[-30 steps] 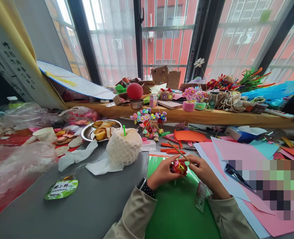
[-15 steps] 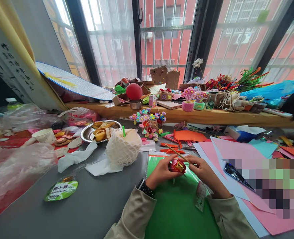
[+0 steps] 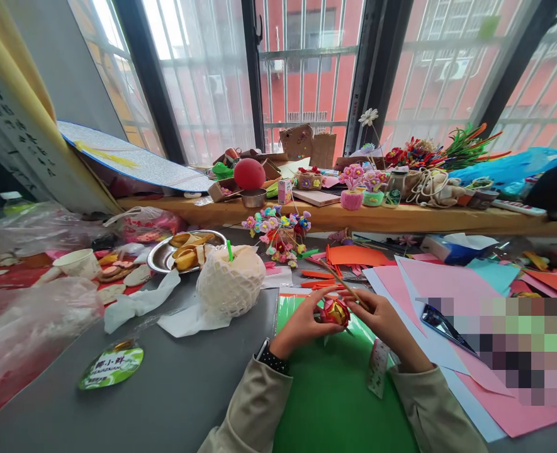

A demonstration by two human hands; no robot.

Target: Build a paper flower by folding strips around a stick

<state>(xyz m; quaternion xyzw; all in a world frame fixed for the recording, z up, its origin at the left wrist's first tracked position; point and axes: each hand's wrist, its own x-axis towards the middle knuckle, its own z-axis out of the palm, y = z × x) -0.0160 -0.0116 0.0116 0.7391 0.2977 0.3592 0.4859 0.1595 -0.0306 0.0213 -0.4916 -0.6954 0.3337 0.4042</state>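
My left hand (image 3: 301, 324) is closed round a small red and gold paper flower (image 3: 335, 313), its thumb below and fingers at the far side. A thin wooden stick (image 3: 348, 289) lies slanted in my right hand (image 3: 375, 313), whose fingertips reach the flower's right side. Both hands are over a green sheet (image 3: 335, 396) on the grey table. Near my right wrist, a clear patterned ruler-like strip (image 3: 377, 370) lies on the sheet.
A net-wrapped coconut (image 3: 231, 280) with a green straw and a metal plate (image 3: 158, 255) of peels stand left. Pink paper (image 3: 448, 283) and a phone (image 3: 448, 327) lie right. Orange paper scraps (image 3: 358, 255) and pipe-cleaner flowers (image 3: 278, 229) are beyond my hands.
The flower has turned so its gold centre faces me more. My right hand has shifted the stick to a steeper slant, and its fingers have come closer to the flower.
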